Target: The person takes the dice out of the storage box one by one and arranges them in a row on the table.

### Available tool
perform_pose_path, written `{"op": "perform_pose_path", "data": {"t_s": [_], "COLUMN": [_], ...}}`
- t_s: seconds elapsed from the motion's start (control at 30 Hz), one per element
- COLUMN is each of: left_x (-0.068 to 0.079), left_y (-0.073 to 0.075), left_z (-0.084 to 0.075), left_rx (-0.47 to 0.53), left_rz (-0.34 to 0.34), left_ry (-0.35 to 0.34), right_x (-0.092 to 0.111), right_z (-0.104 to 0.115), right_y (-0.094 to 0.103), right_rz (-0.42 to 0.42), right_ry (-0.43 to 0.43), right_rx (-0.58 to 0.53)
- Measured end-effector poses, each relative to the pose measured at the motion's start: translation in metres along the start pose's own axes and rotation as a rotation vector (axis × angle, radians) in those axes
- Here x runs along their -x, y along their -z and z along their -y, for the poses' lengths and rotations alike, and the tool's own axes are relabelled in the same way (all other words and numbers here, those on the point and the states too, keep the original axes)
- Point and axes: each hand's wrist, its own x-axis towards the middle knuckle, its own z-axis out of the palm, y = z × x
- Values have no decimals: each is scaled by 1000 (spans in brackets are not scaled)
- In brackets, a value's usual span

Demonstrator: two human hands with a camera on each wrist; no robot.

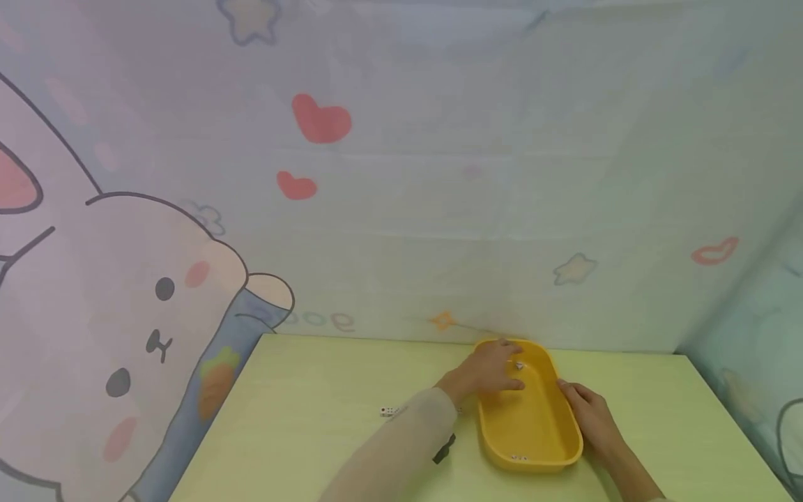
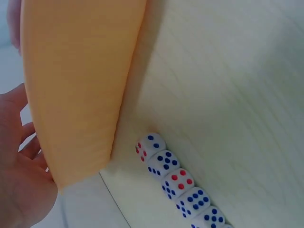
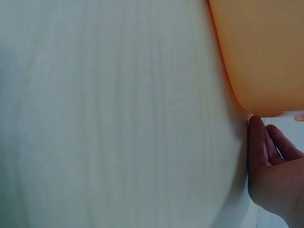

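Note:
A deep yellow plastic tray point(image 1: 533, 418) with rounded corners stands on the table. My left hand point(image 1: 492, 367) reaches over its left rim with fingers spread above the inside, holding nothing that shows. Near those fingertips lies a white die point(image 1: 518, 365), and a few more dice point(image 1: 518, 458) sit at the tray's near end. At the right side, my right hand point(image 1: 592, 415) grips the tray's rim, thumb on top and fingers along the outer wall. A row of white dice point(image 2: 179, 182) with blue and red dots lies on the table left of the tray, partly hidden by my left forearm.
The pale yellow-green table point(image 1: 314, 390) meets a printed cloth backdrop point(image 1: 408, 244) right behind the tray. A dark strap-like piece point(image 1: 444, 448) shows beside the left sleeve. At the far right hangs a thin dark cable point(image 1: 780, 432).

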Motion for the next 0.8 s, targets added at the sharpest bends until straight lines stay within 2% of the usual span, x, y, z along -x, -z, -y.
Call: {"op": "perform_pose_path", "data": {"t_s": [0.3,0.63,0.8], "left_x": [-9,-6,-3], "left_y": [-8,-17,-19], "left_z": [-8,-15,-14], "left_rx": [-95,-302,-268], "left_rz": [-4,29,-16], "left_ry": [67,42,55], "right_x": [0,0,-2], "right_z": [5,4,4], "right_y": [2,-1,-2], "right_rz": [-2,-20,-22], "right_ry": [9,5,3], "right_rx": [15,21,53]}}
